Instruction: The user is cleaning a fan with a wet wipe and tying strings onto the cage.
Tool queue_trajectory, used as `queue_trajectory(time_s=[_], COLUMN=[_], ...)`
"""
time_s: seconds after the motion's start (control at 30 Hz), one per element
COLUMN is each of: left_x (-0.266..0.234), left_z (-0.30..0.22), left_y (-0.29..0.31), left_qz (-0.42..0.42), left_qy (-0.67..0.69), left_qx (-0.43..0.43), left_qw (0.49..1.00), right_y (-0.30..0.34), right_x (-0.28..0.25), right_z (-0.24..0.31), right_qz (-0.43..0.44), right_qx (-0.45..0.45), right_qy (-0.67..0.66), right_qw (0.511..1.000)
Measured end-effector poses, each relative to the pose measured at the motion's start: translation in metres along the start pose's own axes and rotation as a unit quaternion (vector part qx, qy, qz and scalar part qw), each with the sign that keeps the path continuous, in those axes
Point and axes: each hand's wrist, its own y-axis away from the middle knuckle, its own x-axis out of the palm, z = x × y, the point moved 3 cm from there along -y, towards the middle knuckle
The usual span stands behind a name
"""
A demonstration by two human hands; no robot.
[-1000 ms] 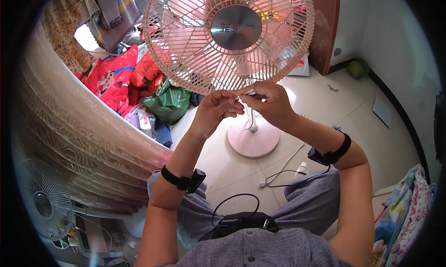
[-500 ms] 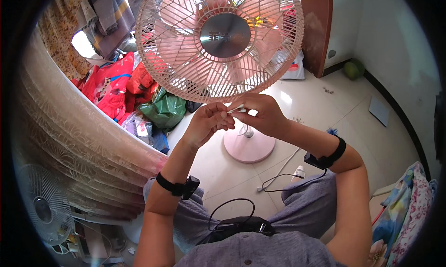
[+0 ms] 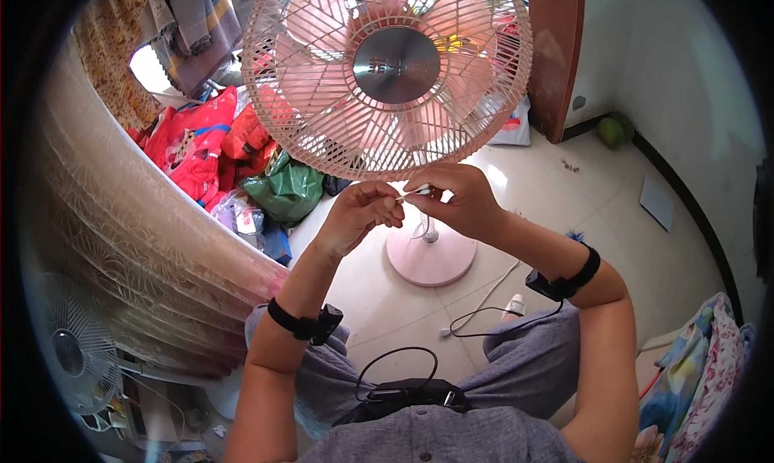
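Observation:
A thin white stick with a rounded white end, which looks like a cotton swab [image 3: 422, 190], spans the small gap between my hands just under the fan guard. My left hand [image 3: 360, 215] pinches one end with thumb and forefinger, the other fingers curled. At its other end, my right hand [image 3: 458, 199] holds it between thumb and fingers. Right above and beyond both hands stands a pink pedestal fan [image 3: 397, 65], its blades visible through the wire guard. Its round pink base [image 3: 431, 257] rests on the floor below my hands.
Red bags [image 3: 193, 141] and a green plastic bag [image 3: 286, 191] are heaped at left, beside a pale curtain [image 3: 153, 245]. A white fan [image 3: 76, 350] stands lower left. A cord [image 3: 484, 306] lies on the tiles. Flowered cloth [image 3: 693, 374] hangs at right; a green melon-like object [image 3: 615, 130] sits in the corner.
The view has shifted slightly. Both hands stay together with the cotton swab between them, and more of its white end shows at my right fingers.

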Motion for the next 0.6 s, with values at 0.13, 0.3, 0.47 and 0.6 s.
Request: queue_trajectory(time_s=[0.13,0.3,0.47,0.6], left_x=[-0.001,-0.002,-0.004,-0.004], left_z=[-0.003,-0.004,-0.008,-0.011], left_y=[0.002,0.005,0.005,0.006], left_qz=[-0.009,-0.009,-0.024,-0.012], left_qy=[-0.006,-0.058,-0.074,-0.073], left_qx=[0.007,0.002,0.005,0.018], left_qw=[1.000,0.998,0.997,0.997], right_y=[-0.005,-0.008,-0.009,-0.010], right_x=[0.001,0.004,0.009,0.008], right_z=[0.008,0.022,0.013,0.016], right_qz=[0.013,0.058,0.094,0.031], right_qx=[-0.050,-0.158,-0.138,-0.098], right_qy=[0.100,0.263,0.300,0.187], right_qw=[0.994,0.950,0.939,0.977])
